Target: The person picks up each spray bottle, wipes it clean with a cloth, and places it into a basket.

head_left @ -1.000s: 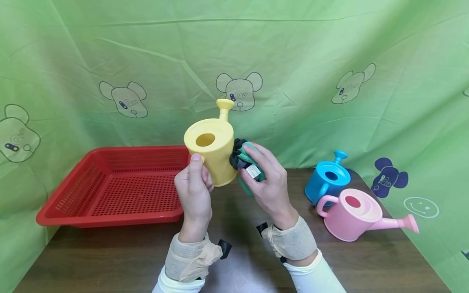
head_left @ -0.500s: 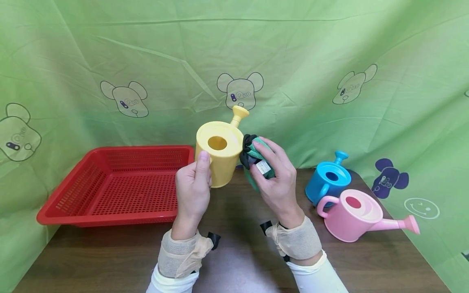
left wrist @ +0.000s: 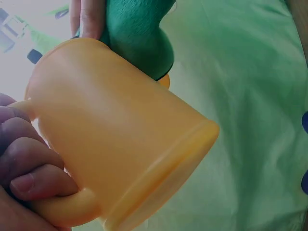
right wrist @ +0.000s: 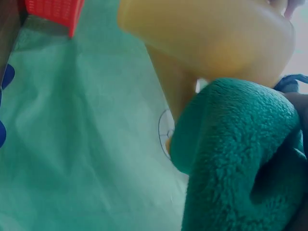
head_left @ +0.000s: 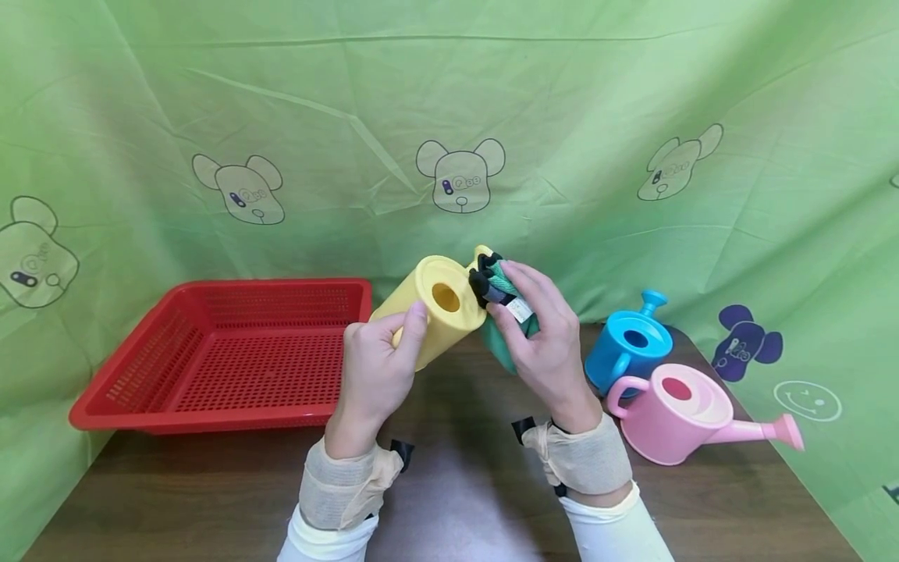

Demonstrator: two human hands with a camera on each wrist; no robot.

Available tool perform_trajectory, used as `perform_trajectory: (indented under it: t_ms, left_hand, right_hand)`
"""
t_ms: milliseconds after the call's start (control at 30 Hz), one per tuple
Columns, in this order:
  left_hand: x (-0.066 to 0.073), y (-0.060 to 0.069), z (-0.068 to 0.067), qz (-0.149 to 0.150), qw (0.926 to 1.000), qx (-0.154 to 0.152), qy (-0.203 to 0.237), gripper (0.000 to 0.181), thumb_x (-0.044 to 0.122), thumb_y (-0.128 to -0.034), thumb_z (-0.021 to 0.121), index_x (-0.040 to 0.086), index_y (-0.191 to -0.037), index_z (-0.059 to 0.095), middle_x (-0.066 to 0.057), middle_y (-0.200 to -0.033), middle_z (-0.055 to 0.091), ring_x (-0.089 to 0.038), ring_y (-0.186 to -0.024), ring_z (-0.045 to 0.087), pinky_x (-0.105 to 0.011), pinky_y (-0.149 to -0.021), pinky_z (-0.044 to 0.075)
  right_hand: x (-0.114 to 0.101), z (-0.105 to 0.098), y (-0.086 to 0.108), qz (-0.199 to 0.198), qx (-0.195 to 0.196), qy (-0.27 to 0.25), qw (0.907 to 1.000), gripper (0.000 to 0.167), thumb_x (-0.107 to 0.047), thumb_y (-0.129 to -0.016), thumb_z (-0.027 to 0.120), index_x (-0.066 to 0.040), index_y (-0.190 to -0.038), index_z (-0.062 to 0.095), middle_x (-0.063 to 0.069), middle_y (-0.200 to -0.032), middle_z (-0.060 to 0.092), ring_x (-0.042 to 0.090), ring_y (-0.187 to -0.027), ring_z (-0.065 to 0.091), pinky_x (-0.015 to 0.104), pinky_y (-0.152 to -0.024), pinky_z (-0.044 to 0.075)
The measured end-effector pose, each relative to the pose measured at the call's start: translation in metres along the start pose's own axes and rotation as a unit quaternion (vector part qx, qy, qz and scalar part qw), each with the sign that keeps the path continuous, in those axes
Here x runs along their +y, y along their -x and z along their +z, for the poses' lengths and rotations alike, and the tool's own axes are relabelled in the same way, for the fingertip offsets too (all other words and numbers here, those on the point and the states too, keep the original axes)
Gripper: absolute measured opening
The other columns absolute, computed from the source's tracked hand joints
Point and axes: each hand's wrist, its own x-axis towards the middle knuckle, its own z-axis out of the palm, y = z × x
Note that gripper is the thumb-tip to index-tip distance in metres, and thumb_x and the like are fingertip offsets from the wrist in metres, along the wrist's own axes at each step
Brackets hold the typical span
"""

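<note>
Fingers of the left hand (head_left: 379, 363) curl round the handle (head_left: 398, 337) of a yellow watering can (head_left: 434, 334), thumb on top, holding it up near the centre of the head view. The can tilts, its round opening (head_left: 445, 297) toward the camera and its base toward the lower left. Right of it, the right hand (head_left: 551, 343) grips a bunched green cloth (head_left: 506, 343) between thumb and fingers; black, ruffled material and a white label show on it. The cloth sits against the can's upper right side and partly covers the spout, whose yellow end shows just above.

In the left wrist view, the can's smooth wall fills the middle, with the cloth at top centre. In the right wrist view, the fuzzy cloth takes up the lower right, beneath the can.

At the left of the head view, a red perforated basket (head_left: 87, 420) rests on a dark wooden table (head_left: 456, 492). Toward the right edge of the table stand a blue watering can (head_left: 602, 361) and, just in front, a pink watering can (head_left: 663, 431), its spout pointing right; whether these two touch is unclear. Green fabric (head_left: 562, 86) printed with bear heads hangs behind.
</note>
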Motion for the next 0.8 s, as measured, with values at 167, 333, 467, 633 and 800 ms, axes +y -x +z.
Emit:
perform_trajectory:
  t_ms: [167, 333, 467, 633, 800]
  left_hand:
    - [-0.0008, 0.0005, -0.0010, 0.008, 0.9997, -0.001, -0.024, 0.056, 0.023, -0.0983, 0.067, 0.014, -0.048, 0.043, 0.003, -0.045, 0.036, -0.011, -0.050, 0.029, -0.019, -0.044, 0.018]
    - [-0.0033, 0.0008, -0.0009, 0.023, 0.9984, -0.011, -0.051, 0.056, 0.024, -0.0975, 0.067, 0.015, -0.049, 0.040, 0.004, -0.046, 0.034, -0.010, -0.048, 0.029, -0.019, -0.044, 0.017]
    - [-0.0056, 0.0018, 0.0010, 0.045, 0.9959, -0.014, -0.077, 0.054, 0.023, -0.0968, 0.066, 0.015, -0.050, 0.040, 0.003, -0.047, 0.034, -0.011, -0.048, 0.030, -0.019, -0.045, 0.019]
    - [-0.0051, 0.0022, 0.0019, 0.063, 0.9935, -0.026, -0.091, 0.051, 0.023, -0.0958, 0.067, 0.015, -0.050, 0.045, 0.002, -0.047, 0.041, -0.011, -0.048, 0.036, -0.021, -0.044, 0.026]
    - [-0.0052, 0.0021, 0.0030, 0.100, 0.9895, -0.029, -0.100, 0.051, 0.022, -0.0938, 0.069, 0.016, -0.050, 0.044, 0.003, -0.046, 0.038, -0.009, -0.048, 0.032, -0.019, -0.046, 0.023]
  right_hand:
    - [0.0015, -0.0049, -0.0010, 0.021, -0.057, 0.013, 0.9980, 0.053, -0.010, -0.094, 0.079, -0.012, -0.144, 0.064, 0.011, -0.144, 0.065, 0.028, -0.135, 0.062, 0.035, -0.116, 0.049]
    - [0.0051, -0.0062, 0.0002, 0.038, -0.095, 0.021, 0.9946, 0.052, -0.011, -0.095, 0.078, -0.013, -0.145, 0.063, 0.010, -0.144, 0.065, 0.028, -0.136, 0.061, 0.049, -0.113, 0.050]
    - [0.0080, -0.0057, 0.0022, 0.053, -0.113, 0.023, 0.9919, 0.053, -0.013, -0.096, 0.077, -0.013, -0.146, 0.062, 0.010, -0.145, 0.064, 0.028, -0.136, 0.061, 0.050, -0.113, 0.050]
    - [0.0098, -0.0056, 0.0033, 0.062, -0.116, 0.022, 0.9911, 0.053, -0.013, -0.097, 0.076, -0.014, -0.147, 0.061, 0.010, -0.146, 0.064, 0.029, -0.136, 0.061, 0.051, -0.113, 0.051]
    - [0.0098, -0.0063, 0.0030, 0.069, -0.123, 0.025, 0.9897, 0.053, -0.014, -0.097, 0.076, -0.013, -0.148, 0.061, 0.010, -0.147, 0.063, 0.029, -0.136, 0.061, 0.051, -0.113, 0.051]
